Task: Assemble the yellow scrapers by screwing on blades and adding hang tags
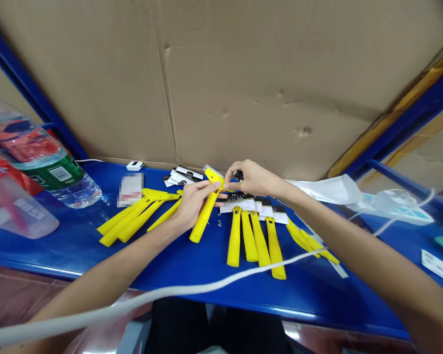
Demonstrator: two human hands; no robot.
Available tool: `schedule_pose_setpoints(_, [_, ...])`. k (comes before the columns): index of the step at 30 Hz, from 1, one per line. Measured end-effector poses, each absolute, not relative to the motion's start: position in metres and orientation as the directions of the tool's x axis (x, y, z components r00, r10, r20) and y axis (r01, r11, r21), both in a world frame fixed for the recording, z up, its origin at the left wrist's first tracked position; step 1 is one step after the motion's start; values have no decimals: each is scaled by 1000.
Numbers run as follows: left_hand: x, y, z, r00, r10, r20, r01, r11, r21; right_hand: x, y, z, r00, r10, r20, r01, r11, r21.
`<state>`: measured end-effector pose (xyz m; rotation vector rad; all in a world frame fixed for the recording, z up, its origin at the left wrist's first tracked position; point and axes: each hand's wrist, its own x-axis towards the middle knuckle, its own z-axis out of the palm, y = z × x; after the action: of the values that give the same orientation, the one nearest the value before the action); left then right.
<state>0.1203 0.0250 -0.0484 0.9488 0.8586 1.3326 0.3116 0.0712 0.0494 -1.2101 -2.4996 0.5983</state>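
My left hand point(193, 202) is closed around a long yellow plastic handle point(204, 219), which is held tilted above the blue table with a pale, clear-looking piece at its upper end. The fingertips of my right hand point(249, 178) pinch at the side of that upper end; what they grip is too small to make out. A dark, round-ended thing point(238, 175) shows by the right fingers. Left of my hands lie several yellow handles point(133, 221), some with wide heads. On the right, more yellow handles point(260, 238) lie in a row with black-and-white cards point(266, 209) at their tops.
A large water bottle point(55, 169) and a clear plastic cup point(18, 211) stand at the left. Printed cards point(184, 174) lie at the back, against a cardboard wall point(221, 88). A white cable point(192, 290) crosses in front of me. Flat yellow pieces point(310, 241) lie right.
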Motion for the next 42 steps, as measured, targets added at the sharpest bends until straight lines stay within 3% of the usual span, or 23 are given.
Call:
schedule_pose_setpoints(4, [120, 24, -48, 67, 998, 21, -387, 6, 922, 311, 75, 56, -531, 832, -161, 729, 352, -587])
schedule_pose_setpoints(9, [118, 24, -44, 65, 998, 6, -382, 19, 924, 314, 94, 48, -563, 789, -245, 640, 229, -733])
schedule_pose_setpoints(13, [118, 25, -45, 84, 996, -4, -390, 36, 920, 316, 103, 43, -597, 749, -287, 606, 186, -773])
schedule_pose_setpoints(18, [115, 28, -43, 51, 998, -26, -404, 44, 914, 316, 102, 48, -594, 776, -214, 613, 264, -744])
schedule_pose_setpoints(22, [104, 38, -35, -126, 992, 5, -456, -62, 888, 314, 109, 48, -535, 844, 28, 638, 426, -642])
schedule_pose_setpoints(24, [97, 42, -28, -222, 974, 45, -472, -148, 869, 309, 112, 41, -640, 766, 70, 618, 566, -546])
schedule_pose_setpoints(27, [90, 44, -21, -301, 949, 91, -478, -232, 847, 292, 112, 20, -880, 474, -28, 440, 793, -422])
schedule_pose_setpoints(31, [87, 45, -21, -309, 945, 109, -471, -252, 845, 264, 105, -12, -950, 259, -173, 306, 879, -366])
schedule_pose_setpoints(34, [89, 46, -26, -284, 954, 97, -464, -225, 857, 251, 105, -23, -963, 184, -197, 252, 877, -410])
schedule_pose_setpoints(42, [94, 47, -32, -225, 973, 51, -473, -155, 867, 245, 110, -28, -962, 142, -235, 249, 812, -527])
